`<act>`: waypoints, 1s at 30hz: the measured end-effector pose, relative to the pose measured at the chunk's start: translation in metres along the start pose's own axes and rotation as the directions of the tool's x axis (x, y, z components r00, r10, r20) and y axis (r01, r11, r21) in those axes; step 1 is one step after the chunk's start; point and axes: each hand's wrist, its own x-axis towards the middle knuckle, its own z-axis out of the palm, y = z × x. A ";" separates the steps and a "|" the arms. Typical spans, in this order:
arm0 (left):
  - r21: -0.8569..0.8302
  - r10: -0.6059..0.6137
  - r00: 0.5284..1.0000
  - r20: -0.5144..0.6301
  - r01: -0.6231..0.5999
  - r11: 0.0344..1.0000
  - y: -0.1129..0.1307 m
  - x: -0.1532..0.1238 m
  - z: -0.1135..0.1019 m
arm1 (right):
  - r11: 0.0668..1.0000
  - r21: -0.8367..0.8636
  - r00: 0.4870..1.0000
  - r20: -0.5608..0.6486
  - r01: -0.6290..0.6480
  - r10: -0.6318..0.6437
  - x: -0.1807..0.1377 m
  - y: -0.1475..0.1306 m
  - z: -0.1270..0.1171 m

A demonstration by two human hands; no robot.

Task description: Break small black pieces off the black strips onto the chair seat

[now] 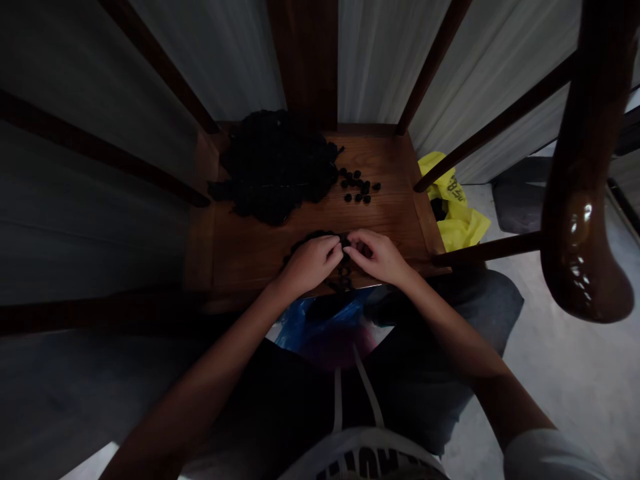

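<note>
My left hand (313, 260) is closed near the front of the wooden seat, fingertips pinched on a dark strip of black pieces (344, 275). Facing it, my right hand (379, 257) has thumb and forefinger curled in a pinch at the same strip. The fingertips of both hands almost meet. Part of the black material runs behind my left hand, and some hangs down toward the seat's front edge. Its exact kind is too dark to make out. Beyond my hands lies a large heap of black pieces (277, 167), with several small round black pieces (357, 185) loose beside it.
The wooden chair seat (240, 260) has spindles and a curved armrest (583, 253) at the right. A yellow bag (453, 200) is on the floor beyond the seat's right side. Blue plastic (320, 320) shows below the front edge, between my legs.
</note>
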 end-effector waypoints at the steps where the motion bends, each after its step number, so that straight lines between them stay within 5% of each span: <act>1: 0.006 -0.004 1.000 -0.006 0.004 1.000 0.001 0.000 0.000 | 1.000 -0.004 1.000 0.006 -0.004 0.004 0.000 0.000 0.000; 12: -0.027 0.034 0.999 -0.019 -0.035 0.999 0.005 0.000 0.005 | 0.994 0.106 0.988 0.156 -0.023 0.006 0.010 0.000 -0.005; 17: -0.023 0.024 0.998 -0.055 -0.025 0.999 0.003 0.001 0.013 | 0.998 0.038 0.980 0.193 0.049 -0.055 0.008 0.002 -0.008; 25: -0.064 0.064 0.996 -0.067 -0.068 0.996 0.002 -0.002 0.025 | 0.995 -0.063 0.975 0.202 -0.081 0.092 0.008 0.000 -0.012; 30: -0.112 0.060 0.994 -0.096 -0.070 0.991 0.003 -0.001 0.026 | 0.995 -0.091 0.985 0.167 -0.029 0.044 0.005 0.006 -0.006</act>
